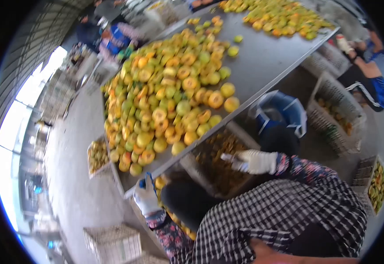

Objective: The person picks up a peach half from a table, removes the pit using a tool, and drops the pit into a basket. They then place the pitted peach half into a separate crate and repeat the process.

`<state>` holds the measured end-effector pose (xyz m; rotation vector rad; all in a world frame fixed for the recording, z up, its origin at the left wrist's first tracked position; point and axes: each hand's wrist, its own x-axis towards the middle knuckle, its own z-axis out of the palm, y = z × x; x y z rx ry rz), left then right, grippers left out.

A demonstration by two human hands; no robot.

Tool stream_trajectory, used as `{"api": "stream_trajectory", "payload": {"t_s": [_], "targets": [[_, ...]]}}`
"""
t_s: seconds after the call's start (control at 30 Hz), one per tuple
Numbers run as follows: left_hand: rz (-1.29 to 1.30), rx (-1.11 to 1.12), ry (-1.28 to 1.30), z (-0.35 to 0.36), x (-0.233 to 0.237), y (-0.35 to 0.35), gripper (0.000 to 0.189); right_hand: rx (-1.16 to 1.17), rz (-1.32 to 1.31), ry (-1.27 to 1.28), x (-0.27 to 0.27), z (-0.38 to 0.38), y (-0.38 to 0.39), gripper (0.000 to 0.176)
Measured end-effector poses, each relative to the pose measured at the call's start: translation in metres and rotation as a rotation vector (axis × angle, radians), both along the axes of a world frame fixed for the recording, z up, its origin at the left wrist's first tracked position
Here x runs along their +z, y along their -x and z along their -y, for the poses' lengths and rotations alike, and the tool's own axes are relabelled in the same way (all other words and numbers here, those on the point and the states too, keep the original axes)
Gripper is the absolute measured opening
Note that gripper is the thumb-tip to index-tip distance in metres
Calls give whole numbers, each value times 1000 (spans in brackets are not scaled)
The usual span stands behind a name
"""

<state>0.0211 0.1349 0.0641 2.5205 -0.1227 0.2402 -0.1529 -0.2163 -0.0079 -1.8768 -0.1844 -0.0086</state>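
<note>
My left hand (146,196), in a white glove, is at the near corner of a metal table (249,66). Its fingers are closed around a small blue object (148,179) whose kind is unclear. My right hand (260,162), also gloved, is held over a crate (240,127) of brownish fruit scraps (223,152). Its fingers are closed on a small pale, shiny object (232,159), blurred. A large heap of yellow-green fruit (165,92), many halved with hollow centres, covers the near part of the table. More fruit shows below my left hand, beside my dark-clad knee.
A blue bucket (284,103) with a plastic liner stands right of the scrap crate. Crates of fruit (339,112) are at right. Pale stacked crates (112,242) sit at lower left. Co-workers sit around the table. A bare forearm (284,257) crosses the bottom edge.
</note>
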Motion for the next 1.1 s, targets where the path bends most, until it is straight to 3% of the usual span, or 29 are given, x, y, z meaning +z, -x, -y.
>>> {"api": "stream_trajectory", "payload": {"t_s": [0.07,0.1,0.17,0.23,0.3,0.37,0.47,0.57,0.63,0.73,0.77,0.87,0.93,1.0,1.1], "targets": [[-167,63,-314,-42,6,3,43,6,-225,-265,-9,3,-1,24],[-136,54,-449,-61,-3,0,49,-8,-365,-264,2,0,-2,24],[-9,35,-396,-45,8,-1,47,-57,-600,-281,41,1,-5,22],[62,-108,-142,-19,-1,-21,45,-50,-558,-333,36,-3,-9,22],[-59,-193,-180,40,15,-31,48,-48,-493,-441,16,-6,-16,22],[-153,-264,-251,86,0,-52,56,-43,-434,-522,-9,-9,-20,22],[-423,-193,-321,137,-29,-76,73,-23,-421,-338,11,-10,-19,23],[-416,-124,-320,149,-74,-91,84,-37,-460,-296,10,-8,-17,23],[-377,-112,-286,144,-80,-95,88,-50,-533,-297,21,-5,-15,22],[-330,-132,-59,131,-65,-87,86,-56,-571,-334,20,-3,-14,22],[-392,-65,170,133,-54,-76,71,-59,-572,-356,17,-2,-13,22],[-421,-217,1138,118,-79,-77,53,-73,-449,-322,27,-6,-14,25],[-695,-372,1633,124,-53,-46,41,-65,-305,-255,23,-12,-21,33],[-864,-399,1806,135,-45,-23,42,-24,-208,-41,33,-14,-33,37],[-776,-346,1697,157,-42,3,45,-59,-19,160,54,-24,-42,37]]}}
